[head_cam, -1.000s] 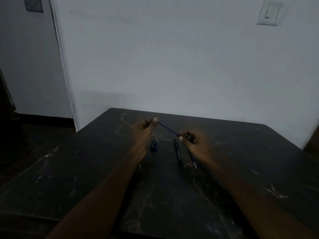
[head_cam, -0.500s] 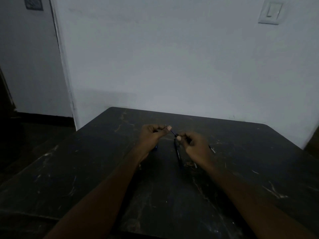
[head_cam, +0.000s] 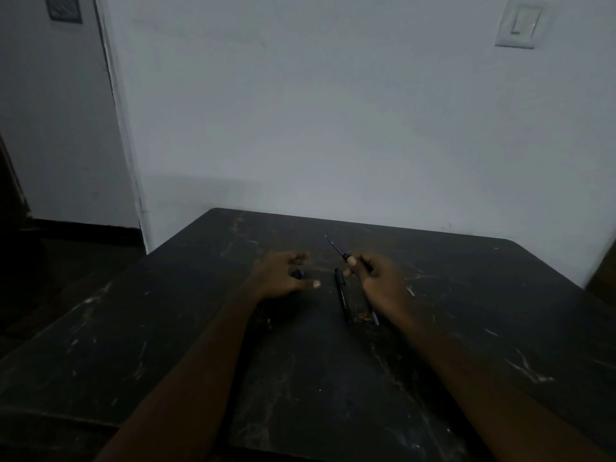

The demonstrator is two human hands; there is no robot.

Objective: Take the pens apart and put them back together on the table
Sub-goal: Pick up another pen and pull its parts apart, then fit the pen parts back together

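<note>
My right hand (head_cam: pixel 378 278) pinches a thin blue pen refill (head_cam: pixel 334 246) whose tip sticks out up and to the left. A dark pen barrel (head_cam: pixel 343 296) lies on the black table (head_cam: pixel 300 378) just left of that hand. Another slim pen part (head_cam: pixel 374 315) lies under my right wrist, mostly hidden. My left hand (head_cam: pixel 281 275) hovers low over the table with loosely spread fingers and holds nothing. A small dark cap (head_cam: pixel 297 274) shows under its fingers.
The table's far edge meets a white wall (head_cam: pixel 333 128). A wall switch (head_cam: pixel 518 25) is at the upper right. A doorway and dark floor (head_cam: pixel 66 248) lie to the left of the table.
My left hand has let go of the refill and moved left and down toward the cap. My right hand keeps the refill, which now points up and left.
</note>
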